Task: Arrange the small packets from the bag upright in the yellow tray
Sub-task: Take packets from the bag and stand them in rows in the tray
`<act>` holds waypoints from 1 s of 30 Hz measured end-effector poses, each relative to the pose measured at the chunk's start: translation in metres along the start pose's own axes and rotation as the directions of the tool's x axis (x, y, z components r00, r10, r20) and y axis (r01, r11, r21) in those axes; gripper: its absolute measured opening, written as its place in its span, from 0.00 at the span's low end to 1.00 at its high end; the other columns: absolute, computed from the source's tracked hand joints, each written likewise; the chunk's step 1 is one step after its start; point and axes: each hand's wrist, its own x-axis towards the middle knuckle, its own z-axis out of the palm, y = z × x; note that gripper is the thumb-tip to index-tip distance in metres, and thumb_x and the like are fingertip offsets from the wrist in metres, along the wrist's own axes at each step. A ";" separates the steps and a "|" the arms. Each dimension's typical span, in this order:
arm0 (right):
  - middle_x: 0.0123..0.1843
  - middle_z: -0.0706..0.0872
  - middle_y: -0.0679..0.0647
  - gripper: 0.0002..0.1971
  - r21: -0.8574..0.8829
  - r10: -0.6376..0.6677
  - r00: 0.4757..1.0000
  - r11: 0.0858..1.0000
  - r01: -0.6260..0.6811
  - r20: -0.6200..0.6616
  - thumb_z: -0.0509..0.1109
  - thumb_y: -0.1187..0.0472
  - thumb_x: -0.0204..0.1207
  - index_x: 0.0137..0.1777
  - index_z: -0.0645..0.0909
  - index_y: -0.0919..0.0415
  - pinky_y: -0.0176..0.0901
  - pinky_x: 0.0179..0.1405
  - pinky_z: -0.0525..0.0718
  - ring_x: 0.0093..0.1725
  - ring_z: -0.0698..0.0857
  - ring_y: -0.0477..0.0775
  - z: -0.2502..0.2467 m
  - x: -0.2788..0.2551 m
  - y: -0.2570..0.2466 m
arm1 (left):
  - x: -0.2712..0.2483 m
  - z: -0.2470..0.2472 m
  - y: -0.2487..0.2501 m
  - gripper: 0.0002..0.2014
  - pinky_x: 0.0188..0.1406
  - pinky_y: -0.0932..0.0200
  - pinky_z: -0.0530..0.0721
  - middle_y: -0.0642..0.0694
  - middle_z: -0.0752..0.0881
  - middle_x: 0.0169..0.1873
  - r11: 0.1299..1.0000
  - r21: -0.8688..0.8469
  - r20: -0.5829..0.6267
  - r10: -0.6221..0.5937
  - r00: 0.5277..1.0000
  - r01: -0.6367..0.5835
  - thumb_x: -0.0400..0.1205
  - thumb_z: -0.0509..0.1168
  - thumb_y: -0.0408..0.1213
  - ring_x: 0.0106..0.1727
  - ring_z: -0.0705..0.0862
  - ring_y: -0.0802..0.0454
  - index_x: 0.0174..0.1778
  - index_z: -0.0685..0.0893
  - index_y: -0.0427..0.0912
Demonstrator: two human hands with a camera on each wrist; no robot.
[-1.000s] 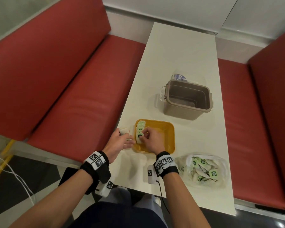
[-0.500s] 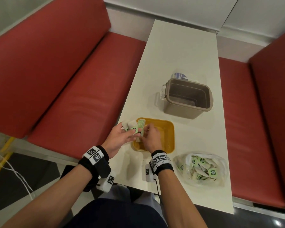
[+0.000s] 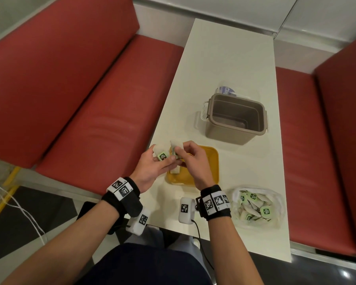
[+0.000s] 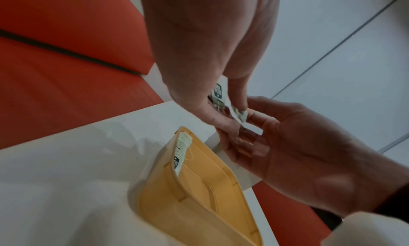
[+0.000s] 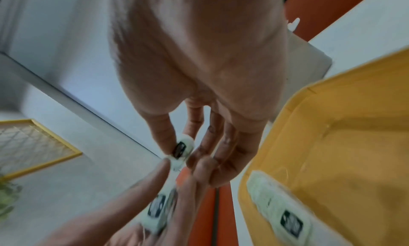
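- Watching the handoff above the yellow tray (image 3: 211, 161), centre of the head view: main risk is a packet slipping as it passes between hands, bc both grips meet on thin, floppy sachets right over the tray's left edge.
- A drop there could knock the row of packets (image 3: 175, 170) standing along the tray's left wall; they lean on each other, so one bump prob topples several.
- Left hand (image 3: 152, 171) carries more than one packet at once. Pulling one free could drag a neighbour out w/ it.
- Tray sits near the surface (image 3: 230, 58) edge on the left of the frame, so a fumbled packet could go off onto the red bench (image 3: 90, 120).
- Left grip: fingers curled round a small stack, green-label packet (image 3: 162, 156) facing up, thumb across it. Narrow, holding.
- Right hand (image 3: 193, 161): thumb and forefinger pinch a single packet (image 3: 176, 146) by its end, other fingers loosely bent. Right wrist view is blurred, but the pinch shows there too.
- Supply bag (image 3: 257, 206) lies lower right of the head view, still w/ many packets in it, so I judge the job far from done.
- Brown bin (image 3: 234, 118), upper right of the tray, is apart from all this.
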 end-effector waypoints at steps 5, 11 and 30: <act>0.45 0.95 0.51 0.09 -0.285 -0.096 0.995 0.955 0.087 -0.016 0.77 0.48 0.86 0.55 0.86 0.52 0.60 0.53 0.96 0.43 0.96 0.51 -0.018 0.008 -0.014 | 0.001 -0.002 0.005 0.11 0.63 0.42 0.91 0.31 0.94 0.55 0.992 -0.051 -0.114 -0.125 0.986 0.120 0.90 0.73 0.45 0.56 0.95 0.35 0.57 0.84 0.41; 0.51 0.89 0.46 0.09 -0.731 -0.141 0.958 0.621 0.282 0.251 0.80 0.56 0.84 0.62 0.91 0.49 0.39 0.46 0.78 0.49 0.85 0.47 -0.030 0.019 -0.040 | 0.012 -0.009 -0.001 0.07 0.44 0.52 0.85 0.40 0.88 0.40 0.991 0.065 -0.139 -0.106 0.985 0.116 0.93 0.64 0.35 0.40 0.83 0.45 0.49 0.77 0.40; 0.44 0.92 0.42 0.13 -0.535 -0.218 0.974 0.816 0.220 0.067 0.84 0.57 0.80 0.62 0.89 0.47 0.23 0.43 0.83 0.44 0.90 0.38 -0.024 0.016 -0.022 | 0.019 -0.009 -0.018 0.13 0.34 0.59 0.79 0.51 0.83 0.32 0.960 0.280 -0.116 0.048 0.992 -0.014 0.86 0.78 0.44 0.34 0.76 0.53 0.59 0.88 0.40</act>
